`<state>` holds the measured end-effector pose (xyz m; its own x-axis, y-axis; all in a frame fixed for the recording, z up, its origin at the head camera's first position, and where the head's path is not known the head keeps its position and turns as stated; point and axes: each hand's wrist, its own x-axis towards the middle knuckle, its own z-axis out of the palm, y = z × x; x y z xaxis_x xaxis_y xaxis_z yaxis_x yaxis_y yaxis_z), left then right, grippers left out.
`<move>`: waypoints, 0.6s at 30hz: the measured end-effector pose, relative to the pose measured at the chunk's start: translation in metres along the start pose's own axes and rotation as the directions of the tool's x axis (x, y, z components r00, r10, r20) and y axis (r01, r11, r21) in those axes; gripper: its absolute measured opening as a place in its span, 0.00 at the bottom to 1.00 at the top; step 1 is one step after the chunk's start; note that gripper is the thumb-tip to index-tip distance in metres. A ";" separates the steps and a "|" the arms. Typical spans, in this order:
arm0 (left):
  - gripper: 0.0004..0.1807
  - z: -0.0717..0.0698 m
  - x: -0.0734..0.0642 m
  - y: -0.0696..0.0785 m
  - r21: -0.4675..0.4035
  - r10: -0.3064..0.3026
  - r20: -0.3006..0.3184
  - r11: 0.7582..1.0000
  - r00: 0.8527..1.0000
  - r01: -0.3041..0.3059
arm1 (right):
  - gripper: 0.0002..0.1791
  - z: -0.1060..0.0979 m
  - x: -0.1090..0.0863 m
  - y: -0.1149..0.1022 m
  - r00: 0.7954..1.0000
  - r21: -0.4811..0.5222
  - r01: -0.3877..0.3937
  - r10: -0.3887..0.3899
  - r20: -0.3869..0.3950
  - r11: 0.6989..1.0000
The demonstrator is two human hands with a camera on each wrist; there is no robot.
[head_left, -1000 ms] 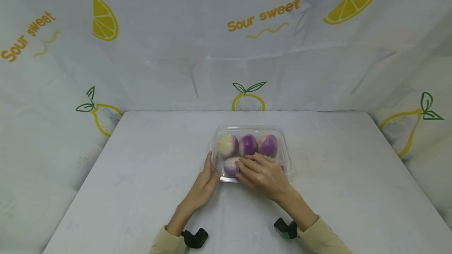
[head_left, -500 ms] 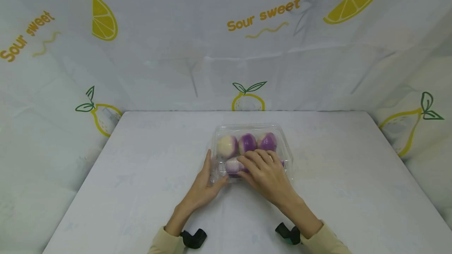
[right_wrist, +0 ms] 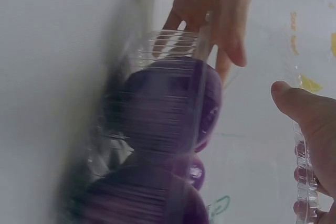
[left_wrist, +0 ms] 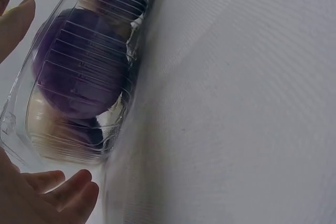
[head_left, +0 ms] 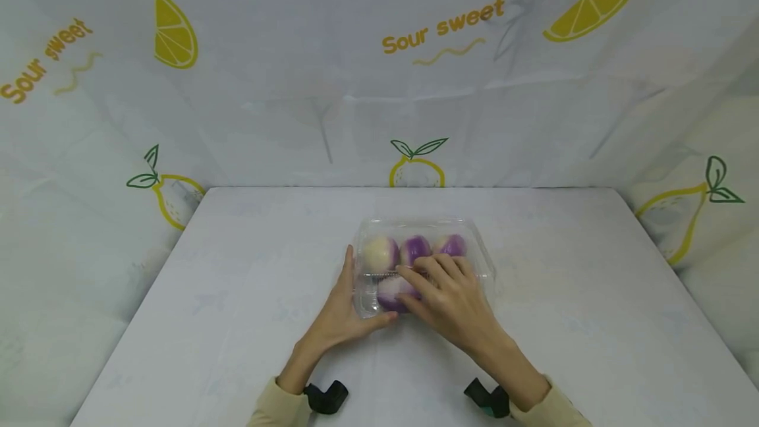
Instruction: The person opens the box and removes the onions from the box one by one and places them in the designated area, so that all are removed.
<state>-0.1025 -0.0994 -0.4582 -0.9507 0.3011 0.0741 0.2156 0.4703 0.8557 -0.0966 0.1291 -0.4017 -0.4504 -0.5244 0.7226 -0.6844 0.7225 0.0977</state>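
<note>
A clear plastic clamshell box stands on the white table, holding several glossy purple-and-white round vegetables, much like onions or turnips. Its transparent lid is raised at the front. My right hand pinches the lid's front edge between thumb and fingers, above the front vegetables. My left hand lies at the box's left side with fingers straight and thumb stretched across the front left corner. In the left wrist view, the ribbed box wall is close beside the left fingertips.
The white table extends to both sides of the box. Behind it hangs a pale cloth printed with lemons. Black wrist devices sit below the left wrist and the right wrist.
The lid's front edge has risen with my right hand, uncovering the front vegetables. The box has shifted slightly toward me. My left thumb has slid right along the box's front.
</note>
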 end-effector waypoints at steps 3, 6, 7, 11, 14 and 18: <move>0.80 -0.001 -0.001 0.003 -0.002 -0.021 0.015 1.000 1.000 0.021 | 0.24 -0.005 0.004 -0.002 1.000 0.003 0.011 -0.011 -0.007 1.000; 0.83 -0.002 -0.002 0.006 -0.010 -0.031 0.030 0.999 0.999 0.031 | 0.23 -0.010 0.008 -0.003 1.000 0.012 0.023 -0.022 -0.012 1.000; 0.83 -0.001 -0.002 0.006 -0.013 -0.029 0.032 0.999 0.999 0.029 | 0.23 -0.011 0.009 -0.003 0.999 0.017 0.027 -0.026 -0.018 0.999; 0.84 0.000 -0.002 0.005 -0.005 0.010 0.028 1.000 1.000 -0.009 | 0.22 -0.014 0.014 -0.002 0.999 0.039 0.029 -0.028 -0.029 0.999; 0.84 0.002 0.000 0.002 0.003 0.077 0.014 0.997 0.997 -0.077 | 0.22 -0.015 0.017 0.001 0.999 0.046 0.026 -0.024 -0.035 0.999; 0.82 0.003 0.003 0.001 -0.023 0.150 0.023 0.989 0.988 -0.149 | 0.24 -0.021 0.019 0.008 0.999 0.064 -0.005 0.007 -0.035 0.998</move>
<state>-0.1041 -0.0952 -0.4586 -0.9023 0.3873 0.1893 0.3497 0.4008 0.8468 -0.0985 0.1338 -0.3726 -0.4352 -0.5033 0.7465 -0.7173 0.6949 0.0503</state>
